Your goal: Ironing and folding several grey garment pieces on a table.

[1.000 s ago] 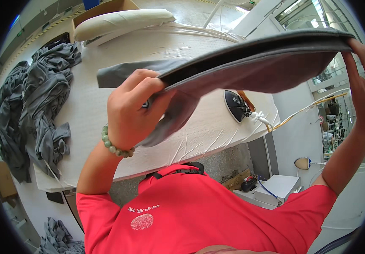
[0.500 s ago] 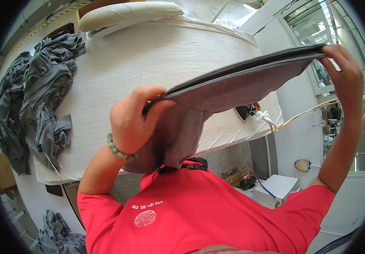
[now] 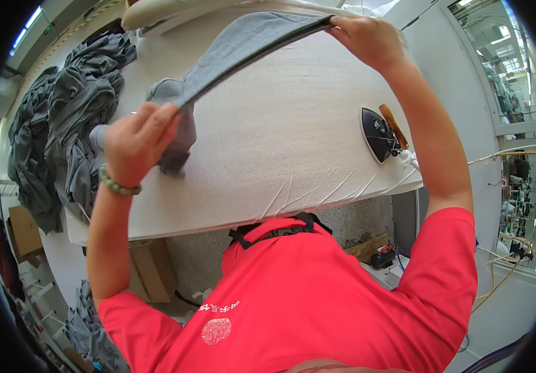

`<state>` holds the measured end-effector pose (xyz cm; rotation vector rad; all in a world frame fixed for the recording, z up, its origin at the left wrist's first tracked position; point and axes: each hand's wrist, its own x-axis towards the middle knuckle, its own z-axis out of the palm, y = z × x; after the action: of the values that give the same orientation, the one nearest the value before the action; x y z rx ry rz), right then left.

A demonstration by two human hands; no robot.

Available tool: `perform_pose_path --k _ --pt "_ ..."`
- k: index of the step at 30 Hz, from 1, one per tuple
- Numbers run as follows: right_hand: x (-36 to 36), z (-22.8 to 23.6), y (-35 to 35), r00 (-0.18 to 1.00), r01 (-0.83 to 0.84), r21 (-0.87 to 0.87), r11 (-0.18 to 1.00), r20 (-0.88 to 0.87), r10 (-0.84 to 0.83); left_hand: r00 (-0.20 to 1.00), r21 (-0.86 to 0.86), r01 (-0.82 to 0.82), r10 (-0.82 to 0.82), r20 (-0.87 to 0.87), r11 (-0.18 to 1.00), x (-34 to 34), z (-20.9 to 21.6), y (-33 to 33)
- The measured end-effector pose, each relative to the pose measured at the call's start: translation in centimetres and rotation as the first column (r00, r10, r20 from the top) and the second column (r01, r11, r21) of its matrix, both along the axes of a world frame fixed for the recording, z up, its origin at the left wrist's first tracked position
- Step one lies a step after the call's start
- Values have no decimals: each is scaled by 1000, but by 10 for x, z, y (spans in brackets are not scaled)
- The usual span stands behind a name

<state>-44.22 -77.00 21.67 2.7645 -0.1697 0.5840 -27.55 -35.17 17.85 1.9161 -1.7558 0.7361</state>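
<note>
A grey garment [image 3: 243,53] is stretched taut between my two hands, its dark edge running slantwise above the table. My left hand [image 3: 137,140], with a green bead bracelet on the wrist, is closed on the garment's near left end. My right hand [image 3: 370,40] pinches the other end, farther away and to the right. Loose cloth hangs down around my left hand. I cannot make out which sort of garment it is.
The padded, white-covered table [image 3: 280,118] fills the middle. An iron [image 3: 378,135] with a brown handle rests at its right side, trailing a white-wrapped hose. Rumpled grey garments [image 3: 84,93] are heaped at the left. A pale padded roll [image 3: 174,11] lies along the far edge.
Both hands have moved away from my body, out over the table, and to the left, carrying the garment. Its lighter grey side now shows, and the iron has come into full view.
</note>
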Motion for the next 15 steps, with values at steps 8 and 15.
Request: perform_pose_path --k 8,15 --pt "-88 -195 -52 899 28 127 991 -437 31 961 212 -95 145 -235 973 -148 -195 -38" --pt "-173 -283 -50 820 182 322 929 -571 37 913 392 -170 294 -282 904 -236 -240 -54"
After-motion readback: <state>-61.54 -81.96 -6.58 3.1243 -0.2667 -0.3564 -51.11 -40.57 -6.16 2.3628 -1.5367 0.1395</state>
